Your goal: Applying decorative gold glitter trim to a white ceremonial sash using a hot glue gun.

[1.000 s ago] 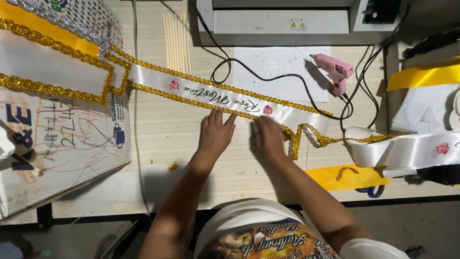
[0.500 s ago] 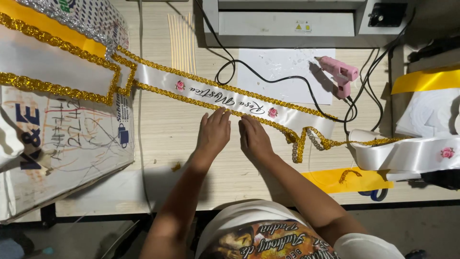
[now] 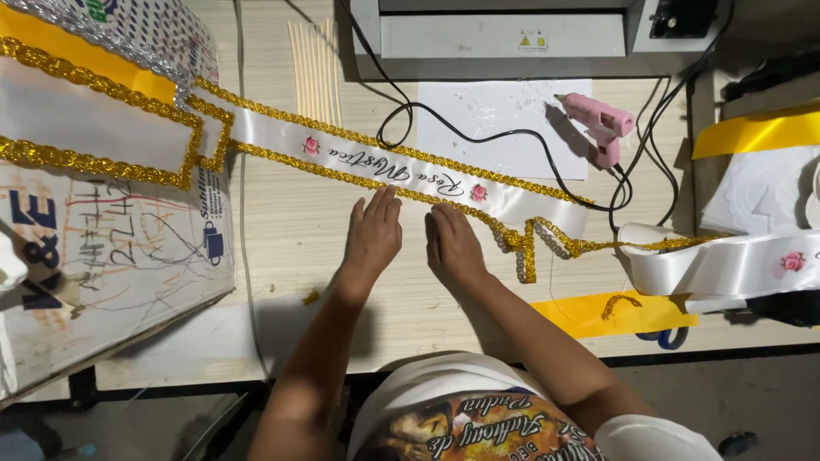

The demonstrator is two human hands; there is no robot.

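A white satin sash (image 3: 401, 162) with script lettering, small pink roses and gold sequin trim (image 3: 512, 239) runs diagonally across the wooden table (image 3: 290, 248). My left hand (image 3: 373, 235) lies flat, fingers apart, with its fingertips at the sash's lower gold edge. Beside it my right hand (image 3: 453, 246) rests flat too, fingers pressing the gold trim just below the lettering. Neither hand holds anything. The trim hangs loose and curled to the right of my right hand.
A pink glue gun (image 3: 600, 122) lies on white paper (image 3: 500, 115) at the back, its black cable (image 3: 478, 137) looping across the sash. A grey machine (image 3: 512, 34) stands behind. Scribbled cardboard (image 3: 94, 256) covers the left; more sashes (image 3: 726, 260) and yellow ribbon (image 3: 598, 312) lie right.
Both hands have slid left along the sash's lower edge, and they now lie closer together under the lettering.
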